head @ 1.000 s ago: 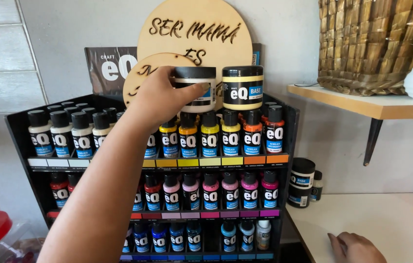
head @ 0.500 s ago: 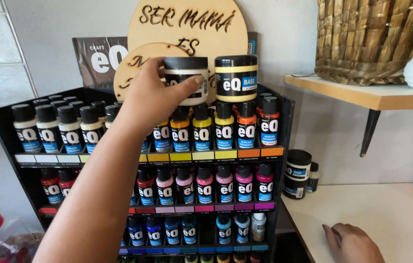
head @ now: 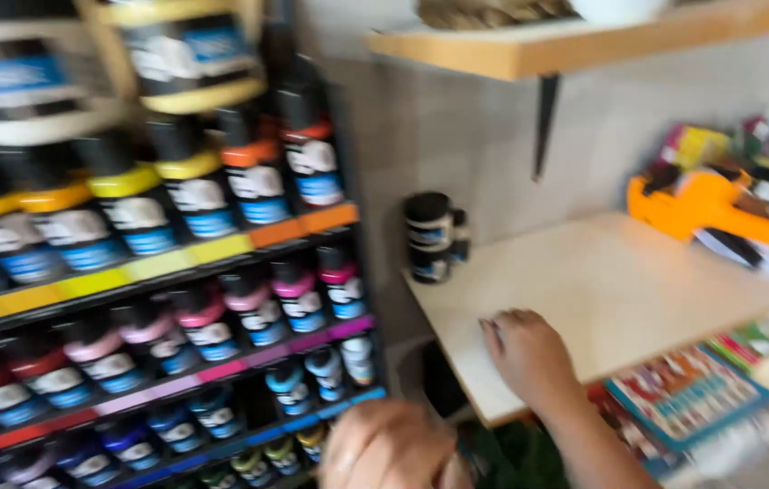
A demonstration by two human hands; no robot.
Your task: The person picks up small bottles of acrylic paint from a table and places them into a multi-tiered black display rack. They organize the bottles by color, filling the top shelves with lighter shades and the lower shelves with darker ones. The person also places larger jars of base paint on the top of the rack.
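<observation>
Paint bottles [head: 194, 199] fill the black tiered rack [head: 362, 272] at my left, sorted by colour, all blurred. Beside it, the white table [head: 620, 281] carries two stacked black jars [head: 430, 237] near the wall. My right hand [head: 529, 355] rests palm-down on the table's front edge, gripping nothing. My left hand [head: 394, 448] is low and blurred; I cannot tell its grip.

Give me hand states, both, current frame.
Left hand: low in front of the paint rack, blurred; open or closed cannot be told.
Right hand: open, palm down on the white table, holding nothing.
</observation>
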